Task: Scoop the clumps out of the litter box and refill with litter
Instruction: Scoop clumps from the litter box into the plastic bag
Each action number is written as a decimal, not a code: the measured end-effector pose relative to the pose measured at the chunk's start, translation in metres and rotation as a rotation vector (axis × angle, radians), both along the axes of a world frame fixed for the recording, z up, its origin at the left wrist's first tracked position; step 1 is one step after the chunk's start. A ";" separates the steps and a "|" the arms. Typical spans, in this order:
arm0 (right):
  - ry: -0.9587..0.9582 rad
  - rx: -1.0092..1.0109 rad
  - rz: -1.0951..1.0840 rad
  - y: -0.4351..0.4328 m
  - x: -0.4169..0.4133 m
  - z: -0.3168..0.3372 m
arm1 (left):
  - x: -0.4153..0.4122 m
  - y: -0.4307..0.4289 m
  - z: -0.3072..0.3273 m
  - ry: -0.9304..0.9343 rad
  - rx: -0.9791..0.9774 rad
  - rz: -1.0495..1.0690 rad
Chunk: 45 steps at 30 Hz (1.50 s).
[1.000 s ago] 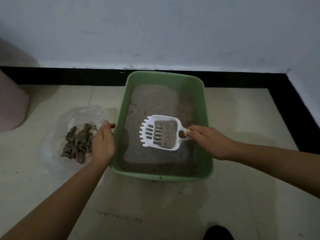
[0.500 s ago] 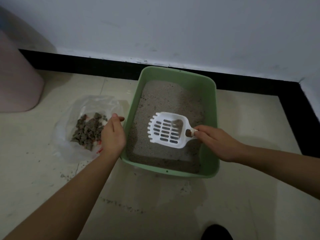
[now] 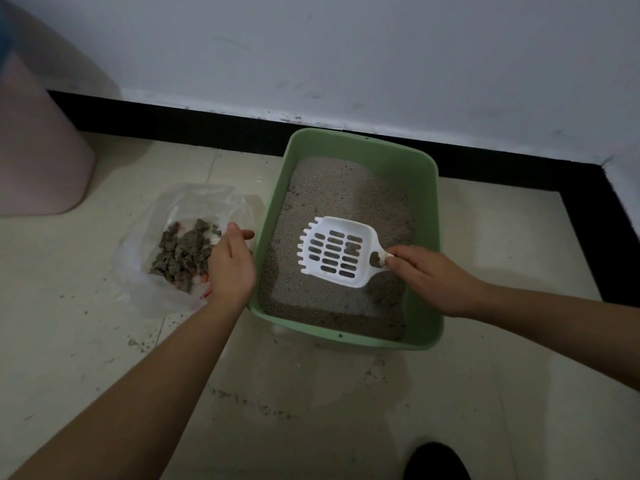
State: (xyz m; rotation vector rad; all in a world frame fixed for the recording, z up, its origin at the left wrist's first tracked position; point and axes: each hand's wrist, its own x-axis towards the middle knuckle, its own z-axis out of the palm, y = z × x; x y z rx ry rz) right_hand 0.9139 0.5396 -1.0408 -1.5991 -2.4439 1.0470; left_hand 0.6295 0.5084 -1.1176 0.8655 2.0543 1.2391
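Litter box: a green rectangular tray (image 3: 360, 150) stands on the floor (image 3: 485, 237), right of the middle, its far end just beside the black baseboard (image 3: 173, 123).
Litter: pale grey grains (image 3: 332, 202) cover the bottom of the box from wall to wall.
Scoop: a white slotted scoop (image 3: 335, 247) hangs over the litter in the near half of the box, tines pointing left towards the box's left wall.
Clump in scoop: one small dark lump (image 3: 352, 249) lies on the slots near the handle (more dark matter sits in the handle's hole).
Right hand: it (image 3: 433, 278) reaches in over the right rim; thumb and bent fingers pinch the handle's end.
Left hand: it (image 3: 230, 265) lies back upward just outside the box's left wall, thumb stretched towards the box; the other fingers bend down out of sight, so I cannot tell whether they hold anything.
Bag: a clear plastic bag (image 3: 138, 271) lies open on the floor left of the box, under that hand.
Clumps: a grey-brown heap (image 3: 183, 252) sits in the bag.
Spilled grains: dark specks (image 3: 252, 405) dot the floor near the box's near left corner.
Pink bin: it (image 3: 38, 161) stands at the floor's far left edge.
Wall: plain pale surface (image 3: 346, 57) above the baseboard.
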 end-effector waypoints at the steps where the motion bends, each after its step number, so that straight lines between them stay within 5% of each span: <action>1: 0.005 0.008 -0.004 0.001 -0.001 0.001 | 0.000 -0.001 0.000 0.003 0.001 -0.004; 10: 0.005 -0.035 -0.013 0.001 -0.008 0.009 | -0.001 -0.006 -0.003 0.078 -0.005 -0.063; 20: 0.019 0.130 0.086 0.029 -0.089 0.029 | -0.096 -0.012 0.044 0.757 0.104 0.113; 25: -0.095 0.489 0.339 0.031 -0.169 0.039 | -0.144 -0.022 0.050 0.574 -0.200 -0.003; 29: -0.444 0.900 0.775 0.015 -0.220 0.028 | -0.161 -0.025 0.046 0.043 -0.116 0.205; 34: -0.579 1.060 0.914 0.010 -0.246 0.021 | -0.165 -0.021 0.046 -0.163 -0.078 0.342; 37: -0.521 0.992 0.831 0.016 -0.245 0.021 | -0.166 -0.020 0.045 -0.136 -0.074 0.350; 41: -0.312 0.645 0.508 0.028 -0.221 0.026 | -0.160 -0.016 0.049 -0.039 -0.070 0.329; 45: -0.195 0.471 0.217 0.041 -0.159 0.047 | -0.120 -0.009 0.057 0.547 -0.092 0.199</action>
